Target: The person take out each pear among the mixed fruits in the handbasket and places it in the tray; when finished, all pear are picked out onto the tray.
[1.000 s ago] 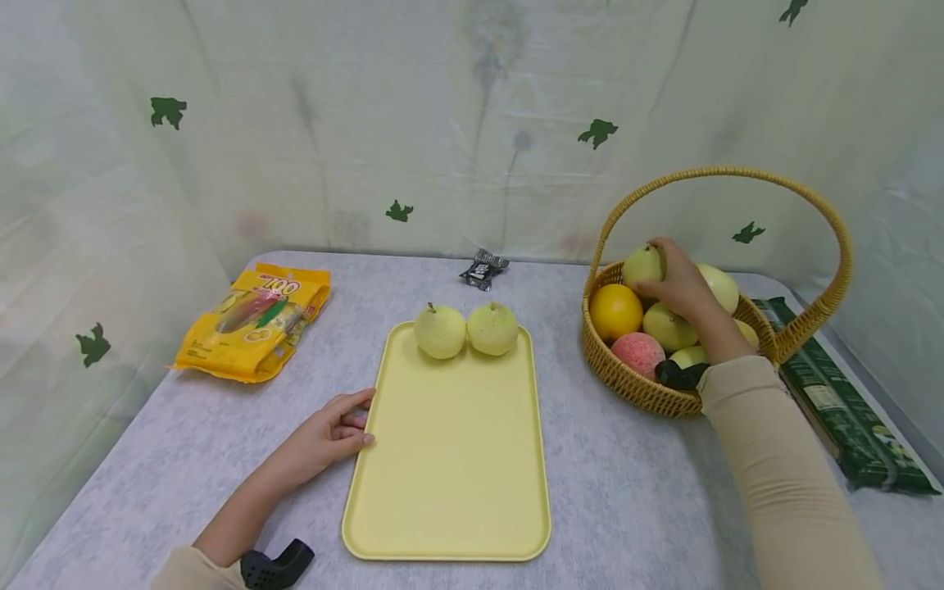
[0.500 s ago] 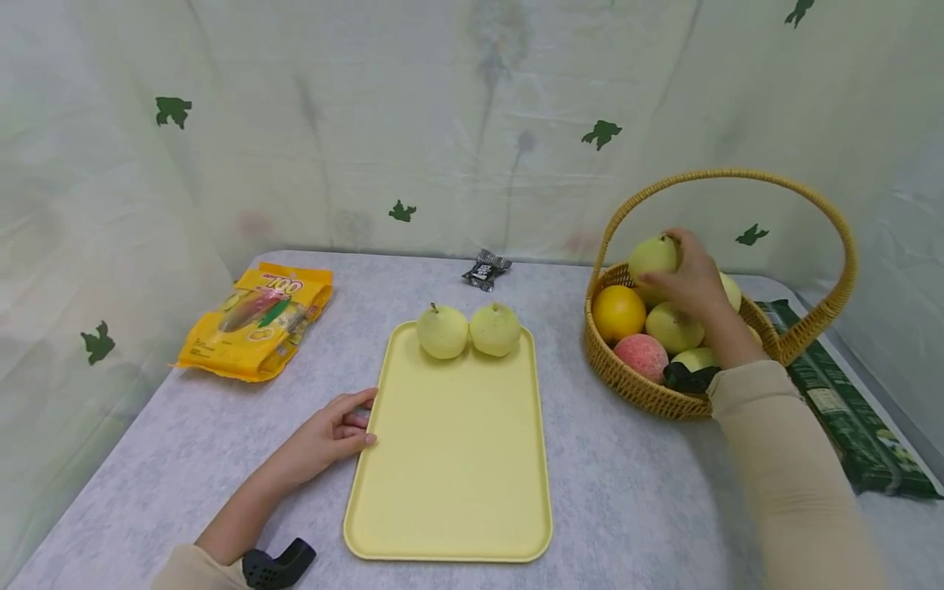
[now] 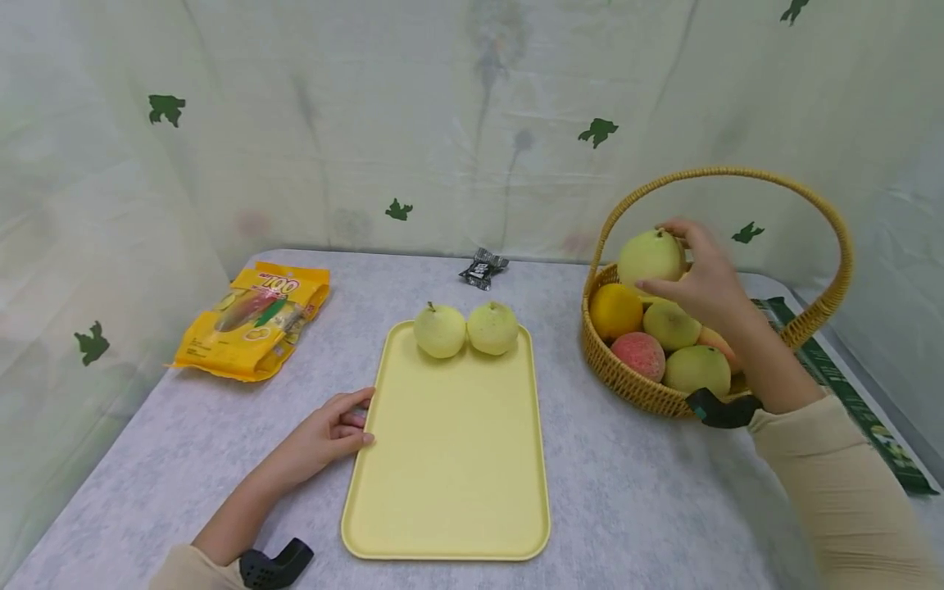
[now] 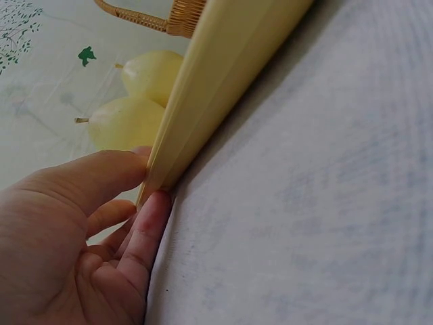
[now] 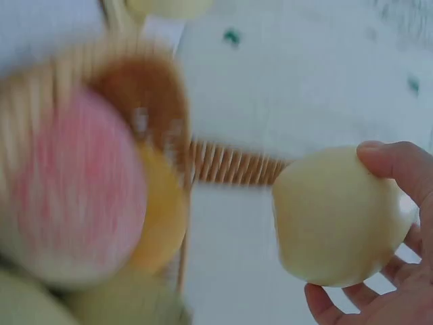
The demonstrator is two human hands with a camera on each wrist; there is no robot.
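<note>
My right hand (image 3: 704,274) grips a pale green pear (image 3: 652,257) above the back of the wicker basket (image 3: 627,392), under its tall handle. In the right wrist view the fingers and thumb curve round this pear (image 5: 342,217). My left hand (image 3: 329,428) pinches the left rim of a yellow tray (image 3: 450,475). Seen from the left wrist, the thumb lies on the tray's edge and the fingers (image 4: 145,237) are at its underside. Two pears, one on the left (image 3: 440,332) and one on the right (image 3: 492,329), sit side by side at the tray's far end.
In the basket lie an orange (image 3: 615,312), a pinkish-red peach (image 3: 638,356) and several green pears. A yellow snack bag (image 3: 254,324) lies at the back left, a black-wrapped candy (image 3: 483,269) at the back. Right of the basket is a dark green package (image 3: 896,451).
My right hand has lifted the pear up from the other fruit in the basket, and the forearm has swung to the right. My left hand stays at the tray's rim.
</note>
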